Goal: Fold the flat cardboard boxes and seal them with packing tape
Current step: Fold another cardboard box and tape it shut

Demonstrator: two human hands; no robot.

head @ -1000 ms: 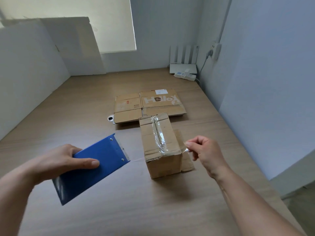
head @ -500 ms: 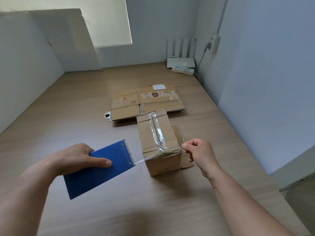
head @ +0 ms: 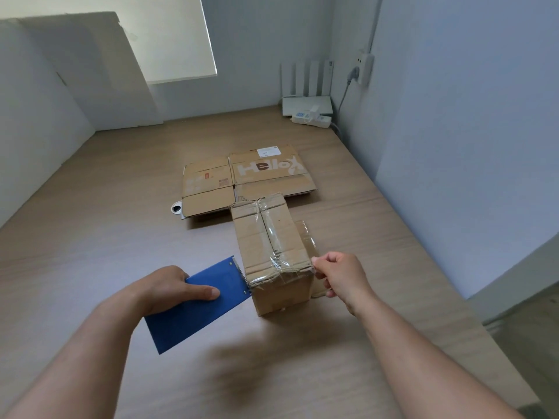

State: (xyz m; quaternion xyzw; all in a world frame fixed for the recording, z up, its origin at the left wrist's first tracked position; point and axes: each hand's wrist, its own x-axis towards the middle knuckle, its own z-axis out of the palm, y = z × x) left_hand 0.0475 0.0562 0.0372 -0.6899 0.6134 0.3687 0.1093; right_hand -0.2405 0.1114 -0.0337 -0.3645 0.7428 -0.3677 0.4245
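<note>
Head view: a small, folded brown cardboard box (head: 272, 246) stands on the pale wooden surface (head: 121, 237), with flat printed cardboard boxes (head: 248, 179) just behind it. The left hand (head: 163, 287) grips a blue slab-shaped tape dispenser (head: 196, 316) at the box's near-left edge. The right hand (head: 341, 275) pinches clear packing tape (head: 284, 267) at the near-right corner. The box looks light and liable to slide. The thin tape probably clings and is best held by its end.

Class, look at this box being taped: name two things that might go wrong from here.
The clear tape lies wrinkled over the near edge of the box, so it may seal poorly. The left hand holds the blue dispenser near its toothed blade; a slip might nick the thumb.
</note>
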